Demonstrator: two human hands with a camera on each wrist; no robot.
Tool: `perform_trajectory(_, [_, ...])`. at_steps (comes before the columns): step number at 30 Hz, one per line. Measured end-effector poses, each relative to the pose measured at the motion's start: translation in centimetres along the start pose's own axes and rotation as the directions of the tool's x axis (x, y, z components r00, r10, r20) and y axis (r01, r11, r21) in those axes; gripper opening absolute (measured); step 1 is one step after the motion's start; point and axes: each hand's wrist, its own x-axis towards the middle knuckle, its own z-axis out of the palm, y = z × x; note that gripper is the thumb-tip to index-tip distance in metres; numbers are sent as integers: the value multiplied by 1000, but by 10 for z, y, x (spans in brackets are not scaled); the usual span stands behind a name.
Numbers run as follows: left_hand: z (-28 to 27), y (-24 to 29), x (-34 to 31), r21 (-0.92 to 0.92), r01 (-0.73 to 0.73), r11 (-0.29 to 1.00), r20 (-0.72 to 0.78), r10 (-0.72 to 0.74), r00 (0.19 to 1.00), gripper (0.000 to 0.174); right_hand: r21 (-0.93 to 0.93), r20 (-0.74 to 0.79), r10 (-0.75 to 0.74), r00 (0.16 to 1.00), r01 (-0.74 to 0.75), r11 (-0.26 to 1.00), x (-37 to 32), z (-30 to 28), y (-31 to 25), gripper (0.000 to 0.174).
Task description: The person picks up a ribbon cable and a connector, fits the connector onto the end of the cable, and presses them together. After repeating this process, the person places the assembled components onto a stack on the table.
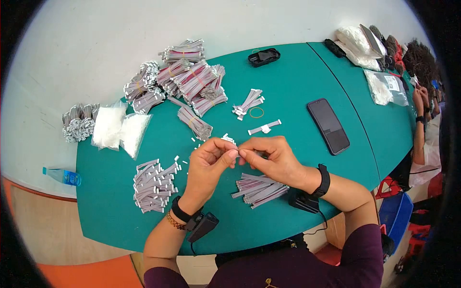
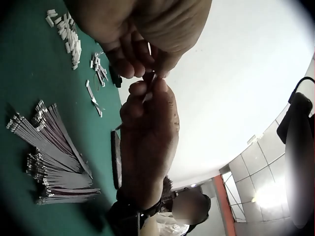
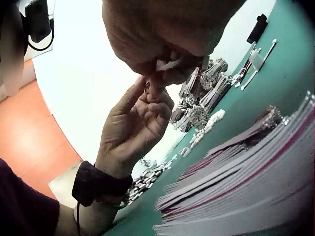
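Over the middle of the table, my left hand and right hand meet fingertip to fingertip. Both pinch a short, thin ribbon cable, mostly hidden by the fingers; its pale part shows under the right hand in the right wrist view. What sits right at the left fingertips is too small to tell. Below the right hand lies a fan of grey ribbon cables with bare metal ends. Left of the left hand is a heap of cables with white connectors. Loose white connectors lie beyond the hands.
Banded cable bundles are piled at the back left, beside bags of white parts. A few cables, a rubber band and a phone lie to the right. A black case sits at the back edge. Another person's arm is at far right.
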Motion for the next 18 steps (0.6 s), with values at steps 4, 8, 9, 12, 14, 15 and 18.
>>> perform_trajectory(4, [1,-3,0,59,-45,997,-21,47,999,10,-91,-6,-96,995,95,991,1,-2,1,11])
perform_trajectory(8, [0,-4,-1,128,-86,988,-20,90,996,10,-13,-32,-38,999,37,999,1,1,-1,10])
perform_trajectory(9, [0,-5,-1,139,-98,985,-17,101,995,10,11,-21,-15,1000,16,1000,1,1,-2,10])
perform_trajectory(12, [0,-5,-2,146,-88,985,-28,93,995,11,75,10,42,999,-43,996,1,0,-4,9])
perform_trajectory(14, [0,-5,-1,110,-68,992,-15,70,997,12,106,31,66,997,-69,992,0,0,-5,9])
perform_trajectory(15, [0,-5,0,93,-57,994,-8,58,998,13,143,32,83,996,-87,986,1,0,-6,9])
perform_trajectory(18, [1,-4,1,73,-8,997,-9,9,1000,15,224,45,123,991,-130,966,1,-1,-6,9])
